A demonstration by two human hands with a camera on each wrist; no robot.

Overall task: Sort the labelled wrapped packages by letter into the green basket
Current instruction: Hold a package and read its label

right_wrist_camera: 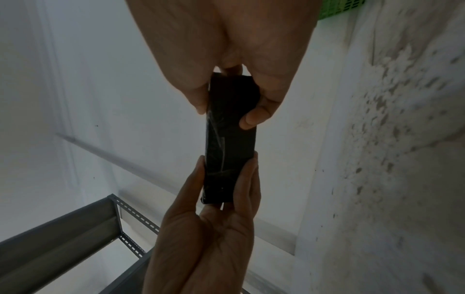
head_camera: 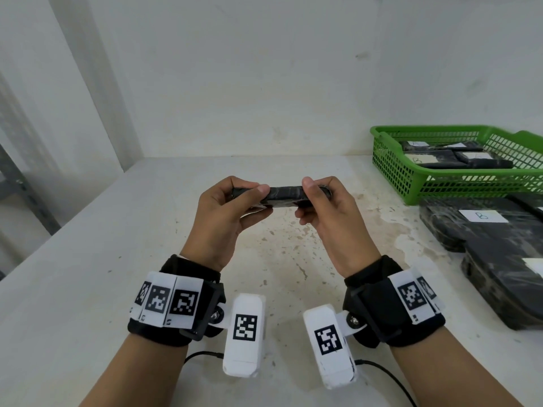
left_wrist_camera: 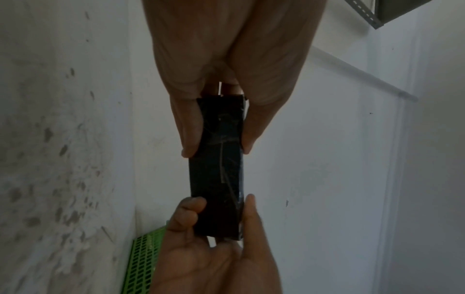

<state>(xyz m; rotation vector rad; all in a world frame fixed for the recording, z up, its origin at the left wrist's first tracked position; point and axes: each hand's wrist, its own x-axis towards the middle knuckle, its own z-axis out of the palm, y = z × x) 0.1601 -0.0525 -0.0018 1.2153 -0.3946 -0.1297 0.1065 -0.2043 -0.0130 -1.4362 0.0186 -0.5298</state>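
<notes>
A black wrapped package (head_camera: 286, 195) is held level above the white table, one end in each hand. My left hand (head_camera: 258, 201) pinches its left end between thumb and fingers, and my right hand (head_camera: 307, 199) pinches the right end the same way. No label shows on it in any view. The left wrist view has the package (left_wrist_camera: 217, 169) running from my left hand (left_wrist_camera: 216, 139) to the right hand (left_wrist_camera: 221, 208). From the right wrist, the package (right_wrist_camera: 231, 143) sits under my right hand (right_wrist_camera: 226, 115). The green basket (head_camera: 393, 171) at the back right holds several labelled black packages.
More black packages lie on the table in front of the basket; one (head_camera: 482, 227) carries a white label marked B. A grey metal shelf frame (head_camera: 26, 195) stands off the table's left side. A wall runs along the back edge of the stained tabletop (head_camera: 117, 259).
</notes>
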